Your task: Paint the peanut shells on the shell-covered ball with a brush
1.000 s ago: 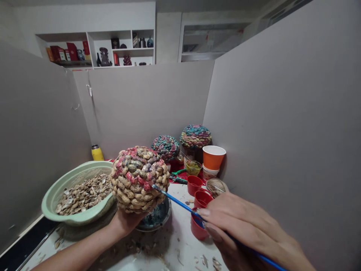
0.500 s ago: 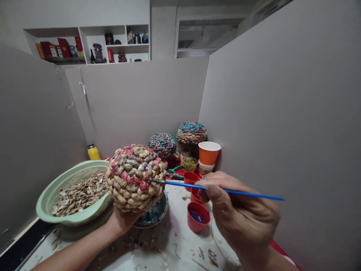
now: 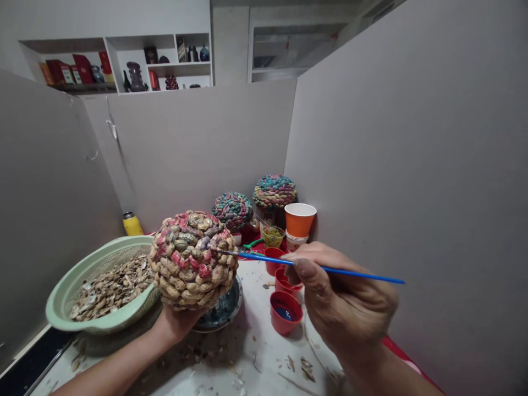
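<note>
My left hand holds up from below a rounded ball covered in peanut shells. Its upper part carries red, grey and purplish paint, while the lower shells are plain tan. Pinched in my right hand is a thin blue paintbrush. The brush's tip meets the right side of the ball, near the red patches. Just left of my right hand stand several red cups, the nearest red cup holding dark blue paint. The fingers of my left hand are mostly hidden under the ball.
A green colander of peanut shells stands at left. Behind the ball are a dark-stained bowl, two painted shell balls, an orange paper cup and a yellow bottle. Shell bits litter the white table. Grey partitions enclose it.
The whole view has shifted slightly, so things sit a little further left. The brush tip has moved slightly up along the ball; both hands keep their holds.
</note>
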Action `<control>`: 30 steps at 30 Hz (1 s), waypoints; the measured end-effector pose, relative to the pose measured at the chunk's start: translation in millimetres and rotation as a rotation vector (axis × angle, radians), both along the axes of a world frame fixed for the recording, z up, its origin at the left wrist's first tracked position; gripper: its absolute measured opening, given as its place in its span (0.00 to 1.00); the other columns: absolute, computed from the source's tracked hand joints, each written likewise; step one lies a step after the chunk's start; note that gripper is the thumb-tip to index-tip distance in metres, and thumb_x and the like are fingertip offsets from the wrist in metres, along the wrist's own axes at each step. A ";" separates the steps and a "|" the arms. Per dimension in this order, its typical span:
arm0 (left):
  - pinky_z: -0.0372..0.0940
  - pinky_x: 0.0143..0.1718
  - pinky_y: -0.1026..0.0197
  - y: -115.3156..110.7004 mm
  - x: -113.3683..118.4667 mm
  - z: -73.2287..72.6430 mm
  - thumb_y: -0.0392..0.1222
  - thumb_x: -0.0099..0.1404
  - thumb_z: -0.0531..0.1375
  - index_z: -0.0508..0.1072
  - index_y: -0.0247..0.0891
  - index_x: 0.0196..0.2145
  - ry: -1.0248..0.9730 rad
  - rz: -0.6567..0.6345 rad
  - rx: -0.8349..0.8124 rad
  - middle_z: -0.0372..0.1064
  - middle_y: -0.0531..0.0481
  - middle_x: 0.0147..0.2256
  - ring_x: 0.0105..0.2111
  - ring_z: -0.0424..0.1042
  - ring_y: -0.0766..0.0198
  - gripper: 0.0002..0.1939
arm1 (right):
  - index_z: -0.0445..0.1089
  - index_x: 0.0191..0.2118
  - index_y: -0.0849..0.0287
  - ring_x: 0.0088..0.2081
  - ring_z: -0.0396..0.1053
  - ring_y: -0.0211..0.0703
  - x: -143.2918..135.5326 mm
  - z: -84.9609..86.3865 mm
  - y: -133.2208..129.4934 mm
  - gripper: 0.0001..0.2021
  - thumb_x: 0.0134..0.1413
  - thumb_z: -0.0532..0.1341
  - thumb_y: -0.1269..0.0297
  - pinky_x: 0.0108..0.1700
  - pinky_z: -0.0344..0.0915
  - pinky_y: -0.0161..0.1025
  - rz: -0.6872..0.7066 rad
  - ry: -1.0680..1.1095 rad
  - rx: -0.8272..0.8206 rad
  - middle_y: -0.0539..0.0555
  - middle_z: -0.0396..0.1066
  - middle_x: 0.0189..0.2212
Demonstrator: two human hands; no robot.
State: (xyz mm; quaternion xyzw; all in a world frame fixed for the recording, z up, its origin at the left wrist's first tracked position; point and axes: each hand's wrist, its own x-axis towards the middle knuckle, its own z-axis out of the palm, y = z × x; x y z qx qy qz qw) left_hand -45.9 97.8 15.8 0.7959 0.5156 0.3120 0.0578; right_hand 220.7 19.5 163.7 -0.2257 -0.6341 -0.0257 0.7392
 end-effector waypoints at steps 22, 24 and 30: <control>0.69 0.58 0.40 -0.8 0.0 4.0 0.50 0.73 0.62 0.73 0.47 0.58 -0.134 0.026 -0.139 0.69 0.43 0.62 0.57 0.72 0.48 0.18 | 0.75 0.42 0.58 0.28 0.79 0.41 7.4 10.8 -16.5 0.11 0.58 0.63 0.80 0.31 0.77 0.38 0.032 -0.362 0.131 0.51 0.81 0.29; 0.69 0.57 0.40 0.2 -1.3 0.8 0.49 0.72 0.63 0.73 0.47 0.57 -0.130 0.033 -0.133 0.70 0.44 0.61 0.57 0.72 0.48 0.18 | 0.75 0.42 0.58 0.28 0.79 0.41 9.6 11.9 -17.8 0.11 0.59 0.63 0.80 0.30 0.77 0.38 0.009 -0.383 0.147 0.51 0.81 0.29; 0.72 0.53 0.44 4.3 -6.0 -6.6 0.46 0.73 0.63 0.74 0.44 0.56 -0.088 0.028 -0.139 0.71 0.43 0.60 0.54 0.74 0.51 0.16 | 0.75 0.44 0.56 0.29 0.80 0.42 6.1 11.7 -17.7 0.09 0.62 0.62 0.76 0.32 0.78 0.37 -0.047 -0.384 0.160 0.52 0.82 0.31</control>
